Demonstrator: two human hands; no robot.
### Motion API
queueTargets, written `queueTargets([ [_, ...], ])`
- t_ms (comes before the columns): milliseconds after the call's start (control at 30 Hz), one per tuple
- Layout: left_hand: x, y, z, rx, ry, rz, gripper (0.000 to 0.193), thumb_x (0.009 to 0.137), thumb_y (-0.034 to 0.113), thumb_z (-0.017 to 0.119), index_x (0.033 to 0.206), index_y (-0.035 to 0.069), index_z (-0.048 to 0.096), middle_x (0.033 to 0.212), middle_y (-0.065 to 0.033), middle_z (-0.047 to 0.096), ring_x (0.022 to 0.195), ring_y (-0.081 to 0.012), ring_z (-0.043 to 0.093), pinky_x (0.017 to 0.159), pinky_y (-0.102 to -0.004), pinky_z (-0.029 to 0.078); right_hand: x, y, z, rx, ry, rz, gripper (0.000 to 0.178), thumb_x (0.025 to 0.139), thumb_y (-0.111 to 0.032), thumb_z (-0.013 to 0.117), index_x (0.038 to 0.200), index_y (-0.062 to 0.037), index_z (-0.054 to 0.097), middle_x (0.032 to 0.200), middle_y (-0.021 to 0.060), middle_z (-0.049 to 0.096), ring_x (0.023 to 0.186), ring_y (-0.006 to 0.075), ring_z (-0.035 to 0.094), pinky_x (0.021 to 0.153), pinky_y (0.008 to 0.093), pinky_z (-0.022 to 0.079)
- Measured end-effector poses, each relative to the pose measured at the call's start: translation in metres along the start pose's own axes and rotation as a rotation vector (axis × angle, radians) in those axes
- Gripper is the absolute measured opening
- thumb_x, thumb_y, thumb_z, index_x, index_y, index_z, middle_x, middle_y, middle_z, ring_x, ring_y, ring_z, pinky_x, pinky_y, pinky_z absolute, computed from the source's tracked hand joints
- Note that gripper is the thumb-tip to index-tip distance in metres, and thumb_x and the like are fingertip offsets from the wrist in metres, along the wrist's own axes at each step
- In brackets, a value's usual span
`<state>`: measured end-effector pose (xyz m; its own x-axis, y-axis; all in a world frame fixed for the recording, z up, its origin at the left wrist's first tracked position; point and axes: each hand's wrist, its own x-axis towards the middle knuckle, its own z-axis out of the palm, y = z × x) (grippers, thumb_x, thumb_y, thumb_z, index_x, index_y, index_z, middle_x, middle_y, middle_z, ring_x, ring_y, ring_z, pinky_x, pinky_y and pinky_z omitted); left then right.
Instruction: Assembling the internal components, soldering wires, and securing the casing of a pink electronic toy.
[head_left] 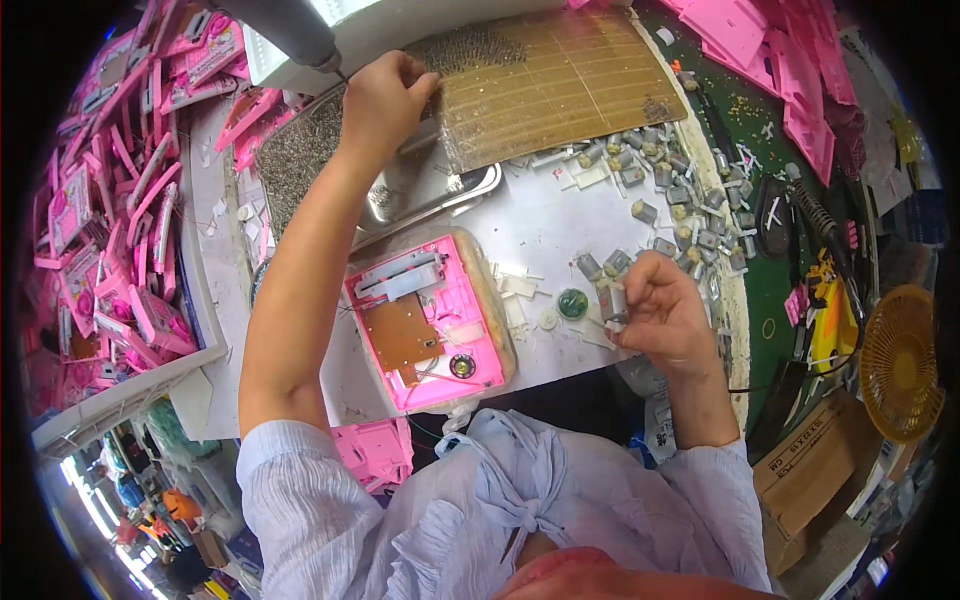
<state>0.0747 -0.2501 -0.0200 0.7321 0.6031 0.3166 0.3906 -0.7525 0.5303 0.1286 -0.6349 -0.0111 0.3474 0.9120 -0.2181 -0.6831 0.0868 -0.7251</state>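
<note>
My left hand (385,100) is raised at the back of the bench, its fingertips closed in a pinch. Whatever they hold, if anything, is too small to make out. The tip of a grey power screwdriver (330,62) hangs just beside that hand. On the right, my right hand (668,315) grips a small silver motor (612,298) between thumb and fingers. Between my arms lies an open pink plastic housing (480,340) on a padded block. It contains a brown circuit board (400,335), a grey-white mechanism (405,278) and a small round black part (462,366).
Several loose motors (645,212) lie at right. Behind them is a brown board (570,80) with many screws, beside a metal tray (470,190). A small green round container (572,304) sits near my right hand. Pink toy assemblies (70,210) fill a bin at left.
</note>
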Motion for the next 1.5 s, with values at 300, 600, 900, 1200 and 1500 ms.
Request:
queueTargets([
  [300, 0.021, -0.005, 0.001, 0.200, -0.169, -0.028, 0.026, 0.085, 0.027, 0.075, 0.099, 0.005, 0.077, 0.091, -0.0150, 0.076, 0.085, -0.0312, 0.073, 0.081, -0.0410, 0.056, 0.007, -0.004, -0.001, 0.025, -0.075, -0.006, 0.044, 0.075, 0.005, 0.086, 0.103, -0.0061, 0.055, 0.099, 0.0016, 0.063, 0.092, 0.0101, 0.064, 0.084, 0.0247, 0.052],
  [600, 0.036, 0.004, 0.002, 0.399, -0.274, 0.037, 0.026, 0.085, 0.027, 0.074, 0.102, 0.008, 0.077, 0.097, -0.0154, 0.076, 0.090, -0.0327, 0.073, 0.084, -0.0446, 0.058, -0.001, -0.008, 0.010, -0.082, 0.005, -0.071, 0.042, 0.076, 0.010, 0.081, 0.106, -0.0048, 0.055, 0.096, 0.0012, 0.063, 0.091, 0.0104, 0.064, 0.081, 0.0243, 0.052],
  [900, 0.016, 0.012, 0.001, 0.075, -0.137, -0.173, 0.019, 0.078, 0.015, 0.071, 0.071, -0.003, 0.075, 0.065, -0.0183, 0.070, 0.061, -0.0272, 0.072, 0.064, -0.0396, 0.056, -0.010, -0.010, 0.022, -1.010, 0.186, -0.180, 0.045, 0.084, -0.002, 0.075, 0.128, -0.0065, 0.062, 0.076, -0.0002, 0.063, 0.071, 0.0084, 0.056, 0.067, 0.0270, 0.046],
  [1200, -0.003, 0.000, 0.001, 0.024, 0.138, 0.017, 0.016, 0.083, 0.009, 0.066, 0.090, -0.005, 0.071, 0.078, -0.0206, 0.072, 0.073, -0.0304, 0.074, 0.071, -0.0405, 0.057, -0.001, -0.004, 0.023, -1.541, 0.084, -0.135, 0.034, 0.085, -0.009, 0.068, 0.119, -0.0077, 0.067, 0.080, 0.0101, 0.064, 0.077, 0.0273, 0.064, 0.073, 0.0389, 0.050],
  [1500, -0.062, 0.031, -0.036, -0.934, -0.324, -0.252, 0.025, 0.096, 0.020, 0.068, 0.112, 0.001, 0.068, 0.109, -0.0110, 0.075, 0.088, -0.0159, 0.071, 0.070, -0.0315, 0.057, 0.007, 0.003, 0.013, -1.646, -0.028, -0.197, 0.036, 0.085, -0.009, 0.068, 0.121, -0.0058, 0.068, 0.099, 0.0140, 0.071, 0.082, 0.0296, 0.066, 0.076, 0.0392, 0.053],
])
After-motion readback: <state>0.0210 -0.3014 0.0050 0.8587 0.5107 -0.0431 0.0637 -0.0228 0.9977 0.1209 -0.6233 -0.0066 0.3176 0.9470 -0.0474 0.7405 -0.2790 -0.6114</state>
